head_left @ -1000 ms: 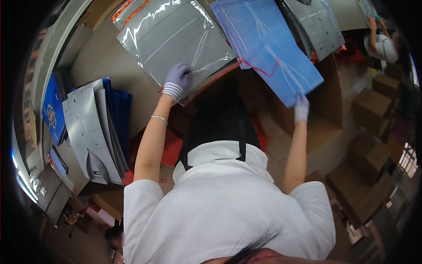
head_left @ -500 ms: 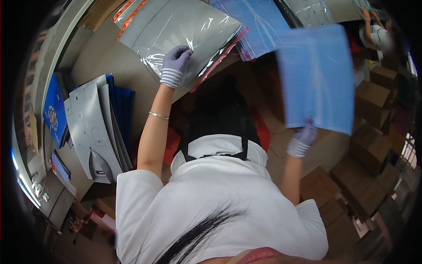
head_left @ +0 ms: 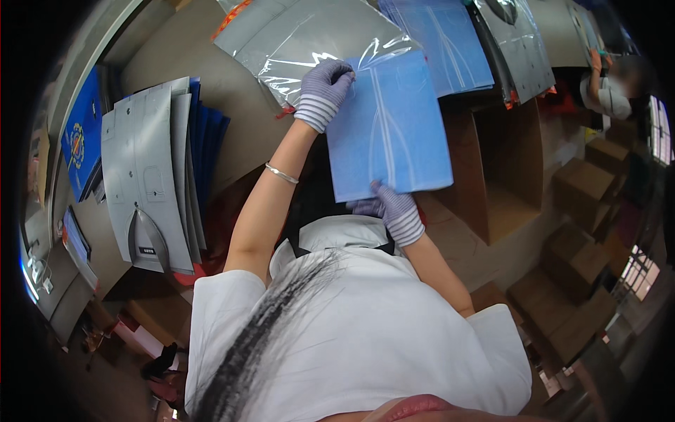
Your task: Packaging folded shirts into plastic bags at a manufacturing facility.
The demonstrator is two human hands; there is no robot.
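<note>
A flat, light blue rectangular sheet (head_left: 390, 130) with pale branching lines spans the space between my hands, tilted slightly. Gloved in purple with white-striped cuffs, my right hand (head_left: 395, 211) grips its near edge, thumb on top and fingers beneath. My left hand (head_left: 328, 84) is closed in a pinch at the near edge of a clear plastic bag (head_left: 320, 60), beside the sheet's far left corner. Grey flat material (head_left: 295, 32) lies in or under that shiny bag on the table. The sheet's far edge meets the bag; whether it is inside I cannot tell.
Grey printed pieces (head_left: 144, 169) stand in a stack at left, with blue ones behind. More blue sheets (head_left: 443, 42) and bagged grey pieces (head_left: 517, 42) lie along the table. An open cardboard box (head_left: 517, 204) is below right; several cartons (head_left: 583, 183) stand farther right. Another person (head_left: 608, 91) works far right.
My right hand has brought the blue sheet leftward, in front of me and up to the bag. My left hand has shifted a little right, still pinching.
</note>
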